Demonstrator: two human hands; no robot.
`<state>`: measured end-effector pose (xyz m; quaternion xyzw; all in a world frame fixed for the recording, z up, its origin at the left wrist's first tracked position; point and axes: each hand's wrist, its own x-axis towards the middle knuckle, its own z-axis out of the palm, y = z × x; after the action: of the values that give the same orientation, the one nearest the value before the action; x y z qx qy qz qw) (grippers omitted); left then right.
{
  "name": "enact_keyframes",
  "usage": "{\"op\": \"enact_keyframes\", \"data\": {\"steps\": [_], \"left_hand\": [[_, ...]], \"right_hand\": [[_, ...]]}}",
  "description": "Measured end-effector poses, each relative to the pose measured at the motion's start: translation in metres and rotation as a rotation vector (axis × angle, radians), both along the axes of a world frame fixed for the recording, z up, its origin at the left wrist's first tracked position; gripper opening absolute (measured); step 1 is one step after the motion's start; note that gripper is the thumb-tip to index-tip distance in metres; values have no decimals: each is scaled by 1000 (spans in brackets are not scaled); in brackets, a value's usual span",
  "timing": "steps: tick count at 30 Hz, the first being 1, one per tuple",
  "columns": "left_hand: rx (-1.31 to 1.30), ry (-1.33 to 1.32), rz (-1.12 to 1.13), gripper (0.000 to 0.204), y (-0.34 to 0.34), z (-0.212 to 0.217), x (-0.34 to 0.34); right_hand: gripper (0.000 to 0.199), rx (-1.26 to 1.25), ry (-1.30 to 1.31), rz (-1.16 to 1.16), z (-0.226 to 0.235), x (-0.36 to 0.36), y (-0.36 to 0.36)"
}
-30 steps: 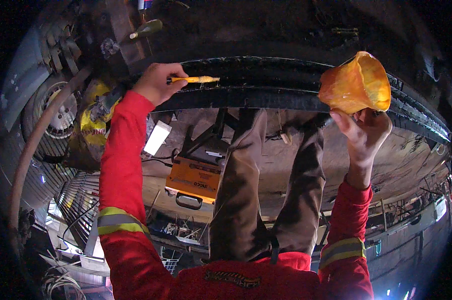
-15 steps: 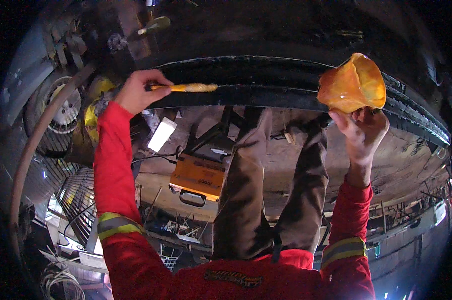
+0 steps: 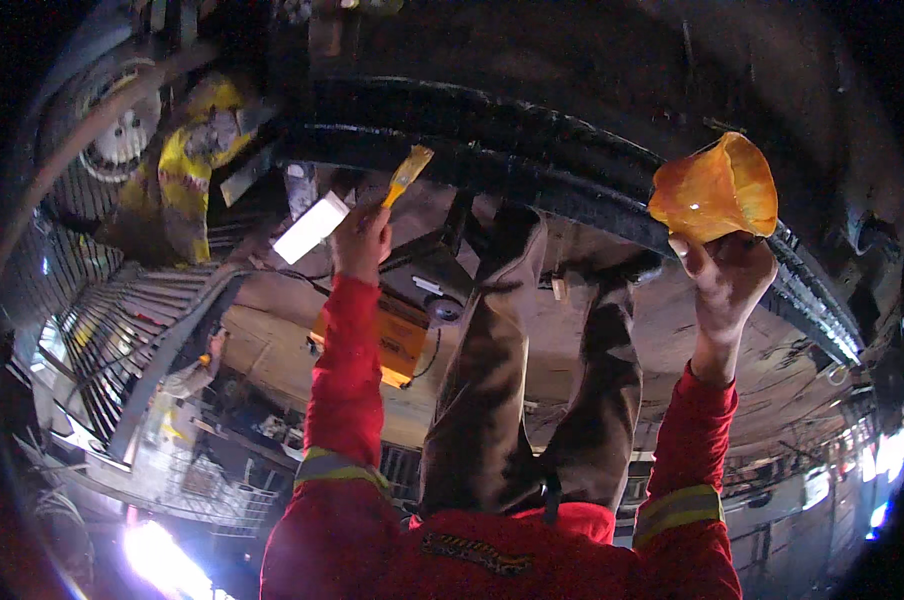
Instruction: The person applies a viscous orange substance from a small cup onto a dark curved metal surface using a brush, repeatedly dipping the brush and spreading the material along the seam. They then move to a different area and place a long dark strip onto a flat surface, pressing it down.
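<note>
My left hand (image 3: 364,240) is closed around the handle of a yellow paintbrush (image 3: 404,178), its bristles pointing up and a little right. Just beyond the bristles runs a long black metal beam (image 3: 532,165); whether they touch it I cannot tell. On the right, my right hand (image 3: 724,285) grips an orange-yellow, uneven-rimmed cup (image 3: 710,195) from below. The cup's wall is creased and smeared, and its contents are hidden. It is held near the right part of the beam.
Below the beam are an orange machine case (image 3: 400,342) and a white block (image 3: 312,228). At left are a yellow-and-dark bundle (image 3: 184,190), a wheel (image 3: 122,135) and a barred metal grille (image 3: 92,335). Another person's forearm (image 3: 194,375) shows at lower left.
My left hand has come right and lower, and the paintbrush has swung from pointing right to pointing up. The cup is still in my right hand, slightly lower. The whole view has shifted.
</note>
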<state>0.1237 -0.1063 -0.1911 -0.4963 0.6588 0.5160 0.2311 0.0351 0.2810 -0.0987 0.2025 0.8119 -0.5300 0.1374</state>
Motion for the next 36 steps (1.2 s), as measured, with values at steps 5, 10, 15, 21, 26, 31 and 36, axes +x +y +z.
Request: {"op": "enact_keyframes", "data": {"steps": [5,10,15,21,26,31,36], "left_hand": [[127,51,335,18,36,-53,14],[-18,463,-84,6,24,-157,44],[-5,182,210,16,27,-36,24],[-399,163,29,26,89,-38,38],[-417,101,157,27,127,-33,14],[-436,275,298,23,114,-22,44],[-495,91,232,26,95,-45,10]], "right_hand": [[41,-10,89,81,4,1,-9],[48,-171,134,149,20,1,-30],[46,-162,171,158,29,13,-32],[49,-208,172,309,35,23,-28],[45,-187,198,379,41,30,-30],[44,-178,182,348,52,35,-33],[34,-174,231,348,59,29,-50]]}}
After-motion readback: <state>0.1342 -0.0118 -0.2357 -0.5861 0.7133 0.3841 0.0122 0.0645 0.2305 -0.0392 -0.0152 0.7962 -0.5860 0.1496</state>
